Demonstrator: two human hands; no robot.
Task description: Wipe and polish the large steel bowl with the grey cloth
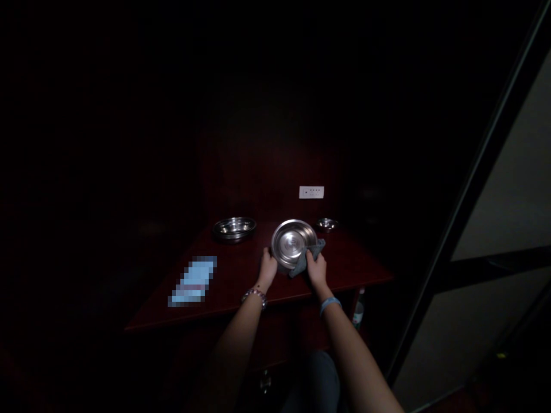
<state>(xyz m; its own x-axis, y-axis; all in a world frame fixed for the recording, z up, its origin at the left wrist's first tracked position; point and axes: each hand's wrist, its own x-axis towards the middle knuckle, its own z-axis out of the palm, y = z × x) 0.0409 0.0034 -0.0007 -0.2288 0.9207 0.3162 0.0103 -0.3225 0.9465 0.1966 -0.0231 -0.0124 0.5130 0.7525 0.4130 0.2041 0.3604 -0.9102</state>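
Observation:
A shiny round metal bowl [293, 243] is held up over the dark red table, tilted so that its inside faces me. My left hand [267, 268] is closed on the bowl's left rim. In my right hand [316, 267] is a grey-green cloth [300, 264], pressed against the lower right rim of the bowl. The fingers behind the bowl and under the cloth are hidden.
Stacked metal bowls [234, 228] stand at the back left of the table [245, 287], and a smaller metal dish [327, 224] at the back right. A blurred-out light blue item [193, 281] lies front left. A bottle [359, 310] stands below the right edge; a wall socket [311, 192] is behind.

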